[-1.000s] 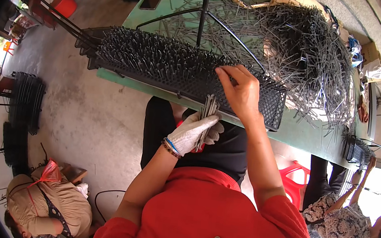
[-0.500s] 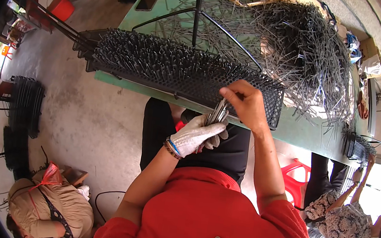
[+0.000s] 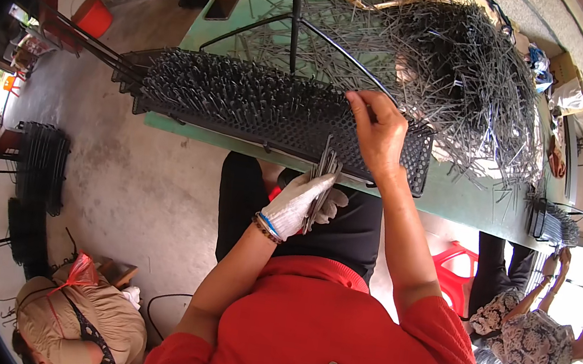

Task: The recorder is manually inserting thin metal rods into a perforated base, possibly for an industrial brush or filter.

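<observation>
My left hand (image 3: pixel 300 201), in a white glove, is closed round a bundle of thin dark metal rods (image 3: pixel 323 173) that stick up out of the fist. It is in front of a long black perforated rack (image 3: pixel 305 133) at the table's near edge. Many short dark rods (image 3: pixel 223 90) stand upright in the rack's left and middle part, while the holes towards the right end show bare. My bare right hand (image 3: pixel 381 135) is over the rack's right part, thumb and forefinger pinched together at its back rows. Whatever is between those fingertips is too small to make out.
A large tangled heap of loose rods (image 3: pixel 464 79) covers the right of the green table (image 3: pixel 468 196). A black stand (image 3: pixel 295 22) rises behind the rack. A phone (image 3: pixel 225 1) lies far left. A co-worker (image 3: pixel 531 331) works at the right; another person (image 3: pixel 82 313) is lower left.
My right hand has moved up and away from the left hand's bundle to the rack's back rows. The bundle now stands more upright in my left hand.
</observation>
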A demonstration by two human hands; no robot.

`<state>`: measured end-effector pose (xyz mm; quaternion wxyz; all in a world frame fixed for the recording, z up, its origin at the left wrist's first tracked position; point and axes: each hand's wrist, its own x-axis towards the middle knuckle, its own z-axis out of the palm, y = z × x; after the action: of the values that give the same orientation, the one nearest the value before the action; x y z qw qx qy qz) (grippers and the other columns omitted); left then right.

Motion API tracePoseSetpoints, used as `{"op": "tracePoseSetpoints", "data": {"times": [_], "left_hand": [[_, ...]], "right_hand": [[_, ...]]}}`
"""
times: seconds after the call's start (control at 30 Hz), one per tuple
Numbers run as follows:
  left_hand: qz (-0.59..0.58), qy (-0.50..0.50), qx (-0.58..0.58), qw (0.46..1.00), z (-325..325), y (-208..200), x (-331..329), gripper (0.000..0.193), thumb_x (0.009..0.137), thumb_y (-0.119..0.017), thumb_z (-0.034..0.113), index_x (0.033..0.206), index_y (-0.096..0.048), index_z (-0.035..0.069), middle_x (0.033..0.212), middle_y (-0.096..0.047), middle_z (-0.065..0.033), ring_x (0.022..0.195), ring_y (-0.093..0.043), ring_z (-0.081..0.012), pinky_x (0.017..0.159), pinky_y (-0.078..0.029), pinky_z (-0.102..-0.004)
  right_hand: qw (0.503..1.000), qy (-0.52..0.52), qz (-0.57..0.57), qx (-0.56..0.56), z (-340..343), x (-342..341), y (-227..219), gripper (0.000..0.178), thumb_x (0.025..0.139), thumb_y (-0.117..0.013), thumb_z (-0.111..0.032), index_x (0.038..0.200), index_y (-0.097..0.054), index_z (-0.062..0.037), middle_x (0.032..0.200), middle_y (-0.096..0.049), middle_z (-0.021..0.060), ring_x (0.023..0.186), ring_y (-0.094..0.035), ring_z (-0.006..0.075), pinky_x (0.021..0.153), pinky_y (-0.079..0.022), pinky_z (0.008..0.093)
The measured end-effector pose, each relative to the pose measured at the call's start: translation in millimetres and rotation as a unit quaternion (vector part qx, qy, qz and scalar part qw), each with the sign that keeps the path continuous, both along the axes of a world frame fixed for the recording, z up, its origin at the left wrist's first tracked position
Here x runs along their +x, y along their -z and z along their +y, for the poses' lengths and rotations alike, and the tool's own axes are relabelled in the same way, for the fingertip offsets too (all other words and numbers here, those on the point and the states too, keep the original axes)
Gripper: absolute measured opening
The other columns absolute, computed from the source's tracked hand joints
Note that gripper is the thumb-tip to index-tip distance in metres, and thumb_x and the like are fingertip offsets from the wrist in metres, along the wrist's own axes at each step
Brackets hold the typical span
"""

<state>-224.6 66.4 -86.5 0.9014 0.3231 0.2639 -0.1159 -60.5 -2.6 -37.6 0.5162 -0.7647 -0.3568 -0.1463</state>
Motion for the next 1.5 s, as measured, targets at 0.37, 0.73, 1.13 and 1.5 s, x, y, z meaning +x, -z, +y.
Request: {"op": "tracePoseSetpoints", "data": {"times": [0.37, 0.73, 1.13, 1.5], "left_hand": [[-0.032, 0.003, -0.007, 0.999, 4, 5, -5, 0.025, 0.096, -0.056, 0.029, 0.107, -0.056, 0.006, 0.083, -0.068, -0.0116, 0.056, -0.063, -0.0129, 0.045, -0.051, -0.0238], [-0.091, 0.037, 0.078, 0.992, 7, -17, -5, 0.021, 0.097, -0.055, 0.025, 0.111, -0.053, 0.009, 0.086, -0.067, -0.0053, 0.06, -0.06, -0.0065, 0.048, -0.045, -0.0191], [-0.082, 0.04, 0.076, 0.993, 2, -14, -4, 0.023, 0.097, -0.054, 0.023, 0.114, -0.05, 0.009, 0.086, -0.065, -0.0072, 0.059, -0.059, -0.0064, 0.046, -0.041, -0.018], [-0.028, 0.038, 0.05, 0.998, -4, -1, -2, 0.024, 0.096, -0.056, 0.025, 0.111, -0.057, 0.007, 0.083, -0.066, -0.0066, 0.058, -0.059, -0.007, 0.046, -0.045, -0.0191]], "right_hand": [[0.989, -0.029, -0.094, -0.108, 10, -9, 12, 0.014, 0.081, -0.073, -0.012, 0.09, -0.069, -0.0025, 0.093, -0.064, 0.0083, 0.066, -0.064, 0.024, 0.057, -0.051, 0.0339], [0.973, -0.145, 0.128, -0.126, -19, -14, -15, 0.024, 0.082, -0.074, -0.023, 0.085, -0.071, 0.0001, 0.083, -0.065, 0.009, 0.059, -0.058, 0.0191, 0.055, -0.047, 0.0301], [0.948, -0.183, 0.191, -0.18, -28, -8, -12, 0.025, 0.085, -0.072, -0.022, 0.085, -0.07, 0.0029, 0.068, -0.063, 0.0045, 0.06, -0.052, 0.0076, 0.053, -0.042, 0.0261], [0.991, -0.018, 0.125, -0.04, -19, 0, -25, 0.021, 0.087, -0.071, -0.019, 0.088, -0.07, 0.0014, 0.066, -0.062, 0.0035, 0.057, -0.048, 0.0065, 0.053, -0.041, 0.0249]]}}
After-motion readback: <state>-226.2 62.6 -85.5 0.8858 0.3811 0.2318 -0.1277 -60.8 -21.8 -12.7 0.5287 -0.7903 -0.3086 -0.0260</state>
